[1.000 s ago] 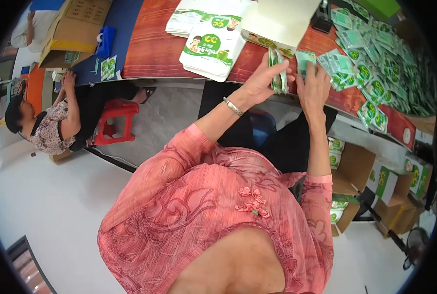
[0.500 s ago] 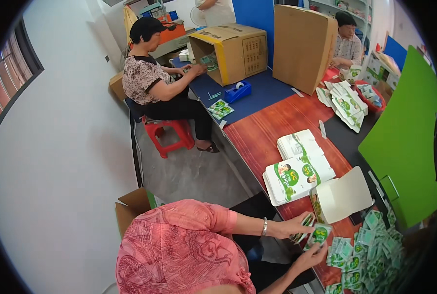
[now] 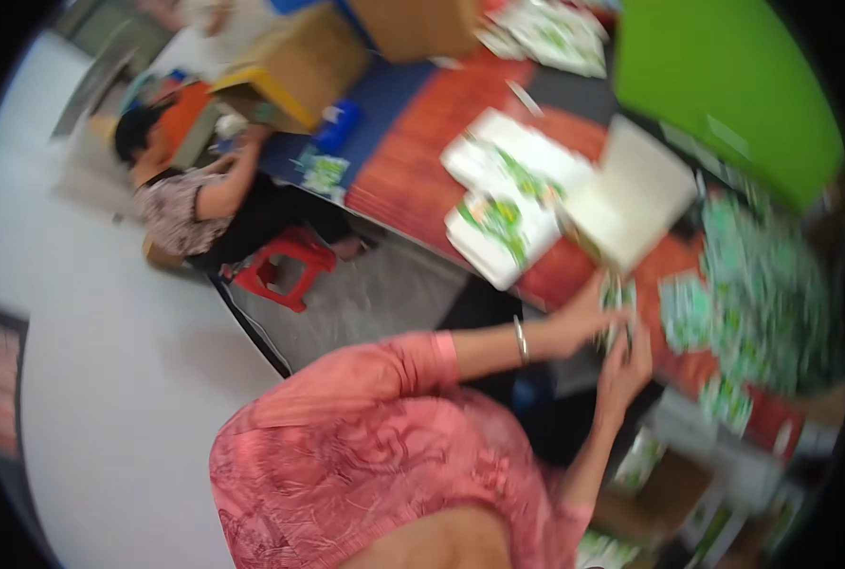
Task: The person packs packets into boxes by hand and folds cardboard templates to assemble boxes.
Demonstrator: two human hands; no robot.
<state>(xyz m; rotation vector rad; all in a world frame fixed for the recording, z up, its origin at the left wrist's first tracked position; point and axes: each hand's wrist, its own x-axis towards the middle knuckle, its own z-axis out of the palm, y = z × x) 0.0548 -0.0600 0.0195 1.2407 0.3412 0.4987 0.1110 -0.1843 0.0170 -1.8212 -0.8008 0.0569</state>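
Note:
My left hand (image 3: 579,321), with a silver bangle at the wrist, is closed around a few small green-and-white packets (image 3: 617,302) at the table's near edge. Against the same packets my right hand (image 3: 627,368) is closed from below; motion blur hides the exact finger contact. Just beyond my hands stands an opened white carton (image 3: 636,194) with its lid flap raised. To its left lies a stack of flattened white-and-green cartons (image 3: 512,213). A large heap of similar packets (image 3: 768,284) spreads to the right of my hands.
A green panel (image 3: 726,85) rises at the far right. Farther left are a blue tape dispenser (image 3: 337,125) and a cardboard box (image 3: 299,66), where a co-worker (image 3: 190,190) sits on a red stool (image 3: 287,267). An open brown box (image 3: 664,488) is below the table.
The whole view has swung and blurred, shifting the table up and left. My hands have come together, and the packet held out by my right hand is now against those in my left.

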